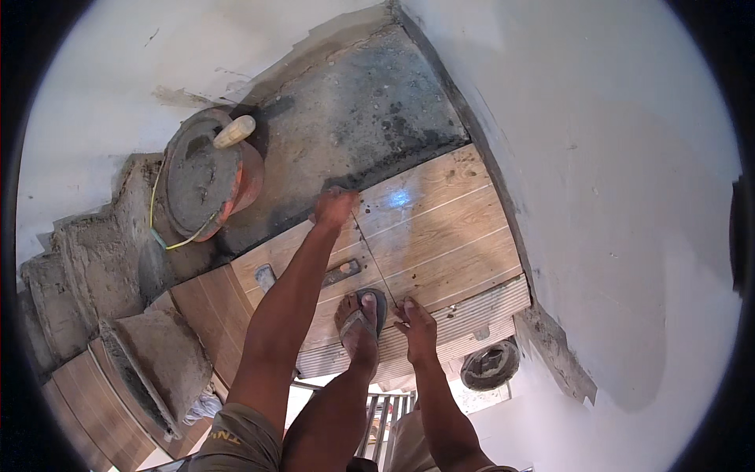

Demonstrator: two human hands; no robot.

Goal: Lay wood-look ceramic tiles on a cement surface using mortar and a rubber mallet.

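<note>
Wood-look floor tiles [440, 220] lie before me, with a thin dark line running between two of them. At the far end of that line is my left hand [336, 206], its fingers closed at the tile edge. My right hand [417, 326] is at the near end, fingers pinched together by the tile's front edge. Whatever either hand grips is too small or hidden to make out. Under my left forearm lies a tool with a grey end [265, 277] and a dark bar [340, 272], its middle covered. My sandalled foot [360, 318] stands on the tiles between my arms.
An orange-red bucket [250, 177] of grey mortar, a wooden handle [234, 132] sticking out, stands on rough concrete [370, 94] at far left. Bare steps climb left. A mortar-crusted container [161, 354] sits at lower left, a black bowl [489, 366] at lower right. Walls [613, 181] enclose the landing.
</note>
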